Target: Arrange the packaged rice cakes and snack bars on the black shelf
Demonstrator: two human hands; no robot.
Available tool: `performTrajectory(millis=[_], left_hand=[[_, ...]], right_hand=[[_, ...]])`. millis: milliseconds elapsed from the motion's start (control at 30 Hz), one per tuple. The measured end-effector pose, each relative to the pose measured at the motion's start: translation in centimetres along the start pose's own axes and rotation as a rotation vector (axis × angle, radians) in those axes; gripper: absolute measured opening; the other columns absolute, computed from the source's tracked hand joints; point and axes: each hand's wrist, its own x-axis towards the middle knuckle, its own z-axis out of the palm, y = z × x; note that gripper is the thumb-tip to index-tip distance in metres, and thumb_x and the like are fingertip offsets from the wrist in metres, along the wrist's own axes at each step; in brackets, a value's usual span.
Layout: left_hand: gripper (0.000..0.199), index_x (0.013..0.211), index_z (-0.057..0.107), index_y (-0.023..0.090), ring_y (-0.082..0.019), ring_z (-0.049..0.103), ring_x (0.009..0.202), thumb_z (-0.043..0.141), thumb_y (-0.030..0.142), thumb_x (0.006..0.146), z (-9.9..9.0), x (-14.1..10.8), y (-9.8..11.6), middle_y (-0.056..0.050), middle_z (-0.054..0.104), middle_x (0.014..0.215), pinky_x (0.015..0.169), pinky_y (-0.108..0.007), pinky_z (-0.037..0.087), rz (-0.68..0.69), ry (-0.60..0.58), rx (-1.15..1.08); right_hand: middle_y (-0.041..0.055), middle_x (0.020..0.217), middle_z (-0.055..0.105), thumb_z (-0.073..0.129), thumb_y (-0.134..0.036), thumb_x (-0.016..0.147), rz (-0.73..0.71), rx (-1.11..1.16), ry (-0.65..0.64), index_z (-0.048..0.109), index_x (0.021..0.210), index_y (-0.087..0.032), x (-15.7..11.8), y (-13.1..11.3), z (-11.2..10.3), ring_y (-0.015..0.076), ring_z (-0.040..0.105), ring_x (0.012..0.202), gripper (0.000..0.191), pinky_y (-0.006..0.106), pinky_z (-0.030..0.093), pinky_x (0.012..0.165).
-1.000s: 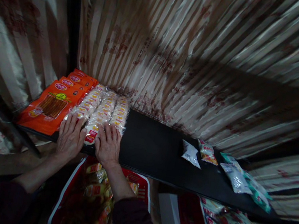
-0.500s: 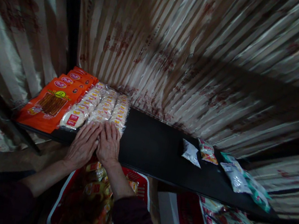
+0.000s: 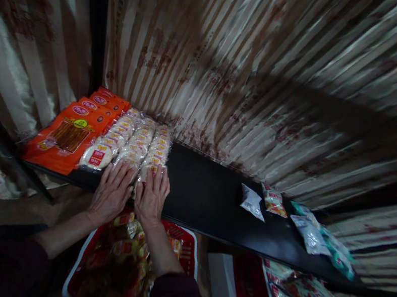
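Three rows of clear-wrapped white crackers (image 3: 141, 139) lie overlapping on the black shelf (image 3: 202, 190). My left hand (image 3: 112, 192) rests flat on the front end of the middle row, fingers stretched out. On the front of the right row lies my right hand (image 3: 152, 194), its fingers extended and only slightly apart. The crackers beneath both palms are hidden. Left of the rows, orange snack packets (image 3: 65, 138) overlap one another. Below my forearms sits a red basket (image 3: 193, 250) with a white rim, holding wrapped snacks.
Farther right on the shelf lie a small silver packet (image 3: 252, 202), a red-and-white packet (image 3: 274, 200) and green-and-white packets (image 3: 337, 252). A second red basket (image 3: 249, 285) with bags stands below. Patterned curtains (image 3: 220, 70) hang behind; a dark post (image 3: 96, 13) rises at left.
My right hand has shifted slightly right, from near the left hand onto the right row, leaving a wider gap between the hands. My left hand has hardly moved.
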Motion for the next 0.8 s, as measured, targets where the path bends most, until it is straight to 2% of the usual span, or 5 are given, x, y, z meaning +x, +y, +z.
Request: performTrajectory(millis=[233, 400, 567, 700, 800], left_hand=[[0.048, 0.134, 0.046, 0.016, -0.029, 0.015, 0.142, 0.044, 0.031, 0.088, -0.5, 0.1, 0.6, -0.015, 0.038, 0.146, 0.113, -0.053, 0.016, 0.047, 0.014, -0.017], [0.047, 0.135, 0.047, 0.021, -0.027, 0.018, 0.142, 0.044, 0.031, 0.089, -0.8, 0.4, 1.3, -0.009, 0.039, 0.147, 0.113, -0.053, 0.013, 0.088, -0.011, -0.030], [0.051, 0.135, 0.046, 0.019, -0.029, 0.019, 0.141, 0.048, 0.036, 0.087, -0.7, 0.5, 1.9, -0.010, 0.035, 0.148, 0.114, -0.051, 0.012, 0.071, -0.046, -0.054], [0.056, 0.136, 0.045, 0.019, -0.030, 0.018, 0.142, 0.051, 0.038, 0.084, -0.7, 0.6, 2.3, -0.010, 0.030, 0.150, 0.114, -0.051, 0.012, 0.034, -0.081, -0.071], [0.058, 0.138, 0.043, 0.019, -0.031, 0.016, 0.142, 0.050, 0.038, 0.084, -0.7, 0.8, 2.3, -0.011, 0.029, 0.151, 0.113, -0.052, 0.012, 0.018, -0.089, -0.058]], right_hand=[[0.0158, 0.152, 0.025, 0.044, -0.030, 0.092, 0.012, -0.010, -0.071, 0.042, 0.138, -0.017, 0.1, 0.5, 0.1, 0.0301, 0.016, 0.141, 0.048, 0.052, 0.027, 0.106], [0.0141, 0.153, 0.021, 0.036, -0.027, 0.094, 0.015, 0.056, -0.091, 0.041, 0.138, -0.017, 0.3, 0.8, 0.1, 0.0276, 0.011, 0.143, 0.045, 0.050, 0.030, 0.107], [0.0156, 0.154, 0.018, 0.027, -0.028, 0.096, 0.049, 0.180, -0.026, 0.038, 0.139, -0.009, 0.6, 1.4, 0.3, 0.0254, 0.008, 0.143, 0.047, 0.050, 0.028, 0.110], [0.0139, 0.154, 0.020, 0.028, -0.030, 0.097, 0.085, 0.219, -0.023, 0.039, 0.139, -0.012, 1.1, 1.7, 0.4, 0.0255, 0.009, 0.143, 0.047, 0.052, 0.027, 0.110], [0.0107, 0.153, 0.024, 0.028, -0.030, 0.097, 0.057, 0.215, -0.028, 0.039, 0.139, -0.016, 1.5, 1.9, 0.7, 0.0246, 0.007, 0.144, 0.046, 0.054, 0.025, 0.111]])
